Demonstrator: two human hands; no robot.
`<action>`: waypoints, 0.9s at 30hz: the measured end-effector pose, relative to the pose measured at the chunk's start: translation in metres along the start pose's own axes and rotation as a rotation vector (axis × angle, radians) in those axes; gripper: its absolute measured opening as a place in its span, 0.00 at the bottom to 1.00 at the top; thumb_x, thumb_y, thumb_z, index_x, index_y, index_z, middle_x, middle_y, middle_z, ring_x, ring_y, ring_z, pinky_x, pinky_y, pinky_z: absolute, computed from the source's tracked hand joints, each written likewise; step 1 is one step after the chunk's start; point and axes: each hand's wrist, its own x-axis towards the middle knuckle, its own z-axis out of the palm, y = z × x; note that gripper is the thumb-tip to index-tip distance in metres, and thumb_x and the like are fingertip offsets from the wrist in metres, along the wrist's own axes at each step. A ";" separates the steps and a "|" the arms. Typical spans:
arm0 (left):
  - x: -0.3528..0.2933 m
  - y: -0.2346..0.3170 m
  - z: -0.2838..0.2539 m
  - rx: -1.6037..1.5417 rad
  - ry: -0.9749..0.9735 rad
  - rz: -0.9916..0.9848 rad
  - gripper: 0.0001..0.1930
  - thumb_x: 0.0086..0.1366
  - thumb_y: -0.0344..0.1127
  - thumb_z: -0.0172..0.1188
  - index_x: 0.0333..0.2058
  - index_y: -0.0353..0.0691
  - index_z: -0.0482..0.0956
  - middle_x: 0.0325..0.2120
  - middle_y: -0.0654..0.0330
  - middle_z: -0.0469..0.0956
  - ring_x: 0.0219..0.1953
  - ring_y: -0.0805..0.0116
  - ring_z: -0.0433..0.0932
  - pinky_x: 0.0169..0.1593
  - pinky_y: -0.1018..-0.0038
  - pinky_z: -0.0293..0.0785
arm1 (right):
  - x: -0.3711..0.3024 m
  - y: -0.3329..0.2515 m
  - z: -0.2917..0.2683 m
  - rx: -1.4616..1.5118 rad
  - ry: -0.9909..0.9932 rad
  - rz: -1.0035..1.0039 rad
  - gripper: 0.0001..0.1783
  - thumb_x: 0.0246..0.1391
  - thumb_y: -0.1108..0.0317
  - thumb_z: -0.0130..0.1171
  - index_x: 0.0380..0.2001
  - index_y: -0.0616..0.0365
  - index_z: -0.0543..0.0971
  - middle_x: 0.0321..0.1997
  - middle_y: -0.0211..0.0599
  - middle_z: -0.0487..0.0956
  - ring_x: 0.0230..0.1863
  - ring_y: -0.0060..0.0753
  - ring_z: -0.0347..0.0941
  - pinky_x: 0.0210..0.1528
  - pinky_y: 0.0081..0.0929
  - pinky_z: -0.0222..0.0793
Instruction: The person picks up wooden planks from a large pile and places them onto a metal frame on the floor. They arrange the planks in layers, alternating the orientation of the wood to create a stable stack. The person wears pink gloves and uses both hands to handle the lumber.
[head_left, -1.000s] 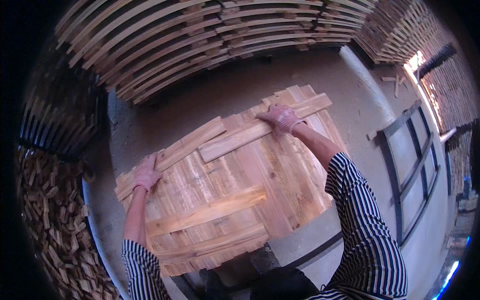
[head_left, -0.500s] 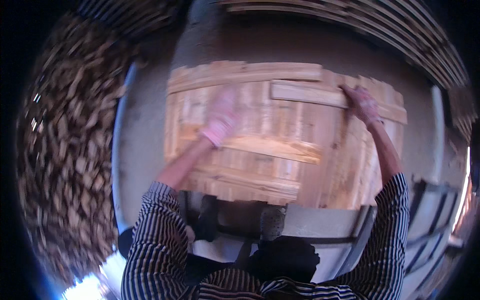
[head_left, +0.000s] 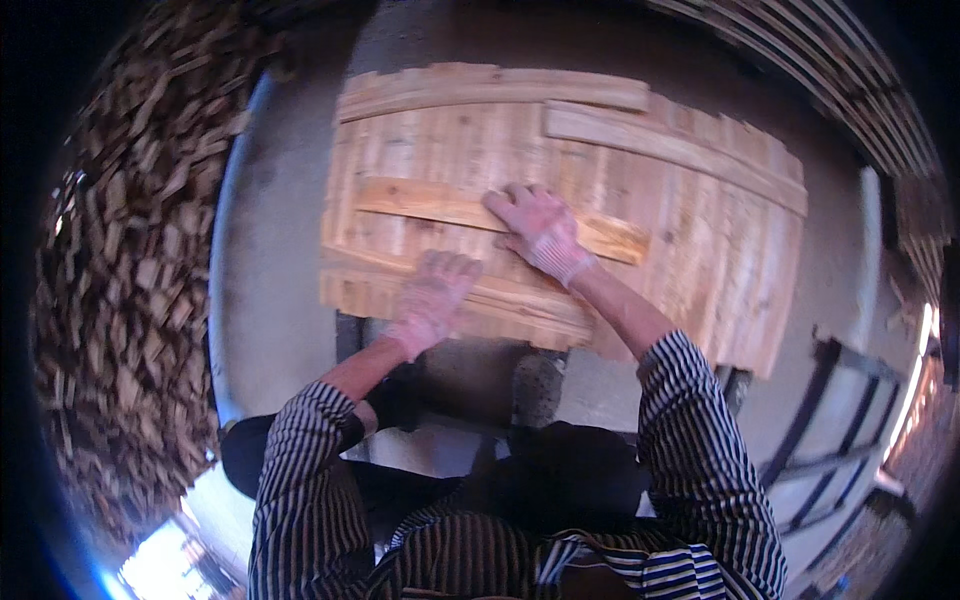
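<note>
My left hand (head_left: 435, 295) lay flat, fingers spread, on the near cross-batten (head_left: 470, 300); my right hand (head_left: 540, 230) pressed open-palmed on the middle batten (head_left: 420, 200). Neither gripped anything. Both wore thin pale gloves. The slatted wooden panel (head_left: 700, 230) rested on a grey concrete floor (head_left: 270, 290), its near edge over a dark support. I judged the rough-sawn, pale, splintery slats likely to snag the gloves, and the overhanging panel might tip under uneven pressure. Stacked wood offcuts (head_left: 120, 300) lay left.

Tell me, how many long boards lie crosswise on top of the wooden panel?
4: two along the far edge, one middle under the right hand, one near under the left hand.
</note>
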 end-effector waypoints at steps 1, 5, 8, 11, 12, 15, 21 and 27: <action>-0.003 0.001 0.002 -0.028 0.015 -0.007 0.43 0.52 0.50 0.76 0.64 0.40 0.70 0.61 0.50 0.72 0.65 0.47 0.68 0.73 0.52 0.58 | 0.002 -0.001 -0.015 0.000 -0.088 0.046 0.42 0.45 0.53 0.76 0.65 0.43 0.74 0.61 0.43 0.77 0.62 0.52 0.74 0.64 0.48 0.69; -0.002 0.003 0.001 -0.085 0.091 -0.027 0.42 0.50 0.44 0.78 0.63 0.42 0.71 0.58 0.51 0.74 0.61 0.47 0.70 0.68 0.54 0.65 | -0.061 0.048 -0.093 -0.013 -0.038 0.040 0.43 0.46 0.53 0.75 0.66 0.46 0.73 0.62 0.43 0.77 0.62 0.52 0.74 0.64 0.48 0.70; -0.005 -0.001 0.001 -0.112 0.157 -0.014 0.42 0.49 0.42 0.79 0.62 0.43 0.71 0.56 0.51 0.75 0.59 0.46 0.70 0.66 0.55 0.67 | -0.145 0.100 -0.144 -0.129 -0.017 0.182 0.48 0.45 0.54 0.78 0.69 0.45 0.69 0.62 0.44 0.78 0.63 0.52 0.73 0.76 0.53 0.56; -0.006 -0.005 0.003 -0.104 0.154 -0.066 0.42 0.50 0.42 0.79 0.63 0.44 0.71 0.57 0.51 0.74 0.61 0.46 0.69 0.67 0.55 0.65 | -0.231 0.139 -0.174 -0.159 -0.131 0.371 0.52 0.40 0.59 0.82 0.70 0.42 0.69 0.65 0.40 0.77 0.70 0.48 0.68 0.81 0.57 0.44; -0.004 -0.006 0.004 -0.112 0.137 -0.082 0.42 0.50 0.42 0.79 0.64 0.44 0.70 0.57 0.51 0.74 0.62 0.48 0.69 0.69 0.55 0.63 | -0.258 0.152 -0.176 -0.175 -0.152 0.397 0.51 0.40 0.60 0.82 0.69 0.42 0.70 0.65 0.40 0.77 0.70 0.48 0.68 0.81 0.57 0.44; -0.001 0.004 0.001 -0.115 0.135 -0.118 0.41 0.51 0.41 0.79 0.64 0.44 0.71 0.58 0.52 0.74 0.63 0.48 0.69 0.70 0.56 0.62 | -0.304 0.167 -0.154 -0.134 -0.166 0.439 0.48 0.40 0.63 0.81 0.68 0.42 0.72 0.65 0.39 0.77 0.71 0.48 0.67 0.82 0.59 0.42; -0.001 0.024 0.005 -0.143 0.143 -0.153 0.40 0.51 0.37 0.78 0.64 0.41 0.72 0.58 0.46 0.74 0.62 0.43 0.69 0.68 0.54 0.65 | -0.334 0.190 -0.118 -0.006 -0.013 0.394 0.42 0.36 0.73 0.70 0.62 0.47 0.78 0.60 0.37 0.80 0.65 0.46 0.70 0.71 0.44 0.59; -0.017 -0.003 0.002 -0.182 0.125 -0.237 0.37 0.57 0.40 0.73 0.65 0.40 0.70 0.61 0.44 0.73 0.65 0.44 0.68 0.70 0.54 0.64 | -0.282 0.186 -0.100 -0.069 0.056 0.304 0.42 0.33 0.72 0.69 0.60 0.47 0.77 0.56 0.38 0.78 0.60 0.48 0.71 0.70 0.46 0.60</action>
